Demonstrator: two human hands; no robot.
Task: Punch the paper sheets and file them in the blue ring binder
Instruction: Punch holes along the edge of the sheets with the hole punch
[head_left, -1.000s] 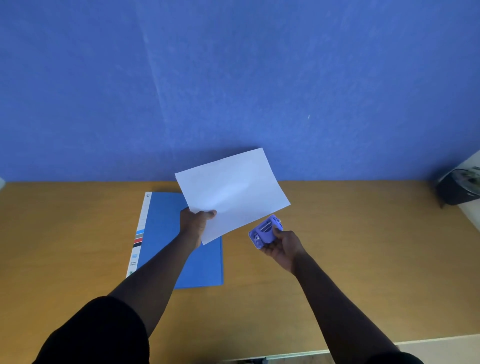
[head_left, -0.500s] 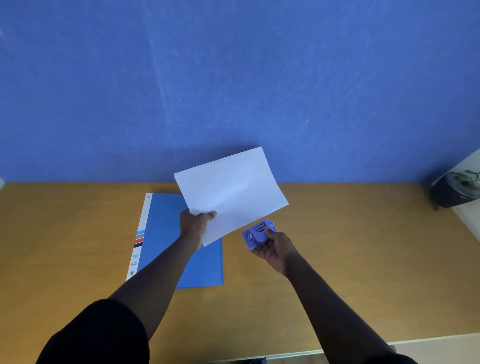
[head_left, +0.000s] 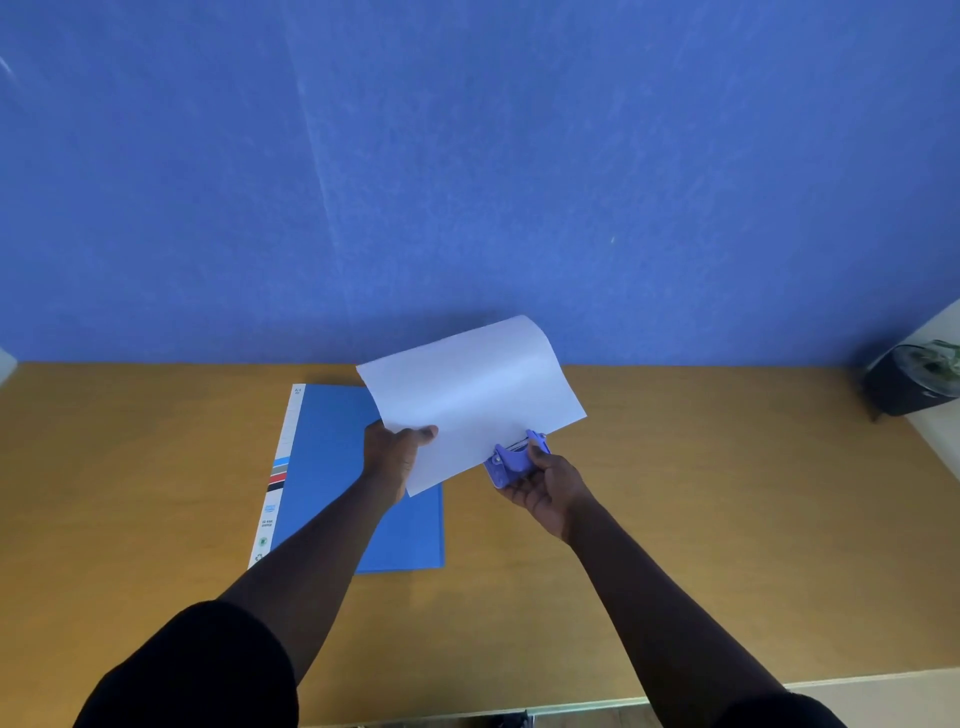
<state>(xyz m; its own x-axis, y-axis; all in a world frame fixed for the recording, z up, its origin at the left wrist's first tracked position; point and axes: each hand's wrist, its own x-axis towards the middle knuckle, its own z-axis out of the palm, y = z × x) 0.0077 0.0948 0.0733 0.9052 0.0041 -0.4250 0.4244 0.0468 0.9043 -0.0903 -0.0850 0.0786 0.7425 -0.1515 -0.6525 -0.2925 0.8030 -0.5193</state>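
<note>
A white paper sheet (head_left: 467, 400) is held above the table, its far edge curling over. My left hand (head_left: 392, 452) pinches it at the near left corner, thumb on top. A small purple hole punch (head_left: 511, 460) is gripped in my right hand (head_left: 543, 486), and the sheet's near right edge sits at or in the punch's slot. The blue ring binder (head_left: 332, 467) lies closed and flat on the wooden table (head_left: 701, 519) under my left forearm, its white spine label to the left.
A blue wall stands right behind the table's far edge. A dark round object (head_left: 914, 382) sits at the far right corner beside a white surface. The table's near edge (head_left: 571, 706) runs along the bottom.
My right hand has brought the punch up and left until it meets the sheet's near right edge. The sheet has dropped lower and its far edge now curls.
</note>
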